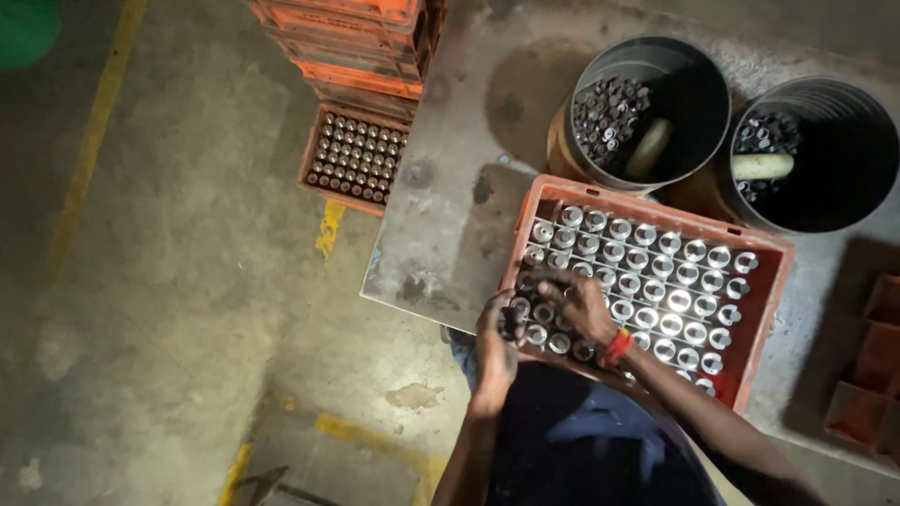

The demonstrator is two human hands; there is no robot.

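Observation:
An orange plastic crate [769, 281] lies on a grey metal table [450, 215], filled with rows of shiny round metal parts [656, 281]. My left hand [494, 351] is at the crate's near left corner, fingers curled around dark metal parts. My right hand [583, 307], with a red band at the wrist, reaches over the same corner and its fingers rest on the parts there; what they pinch is too dark to tell.
Two dark round buckets [698, 89] [862, 141] at the table's far side hold dark metal parts and a pale cylinder each. On the floor to the left stands a stack of orange crates [361, 56] beside another filled crate [356, 157]. Yellow floor lines run left.

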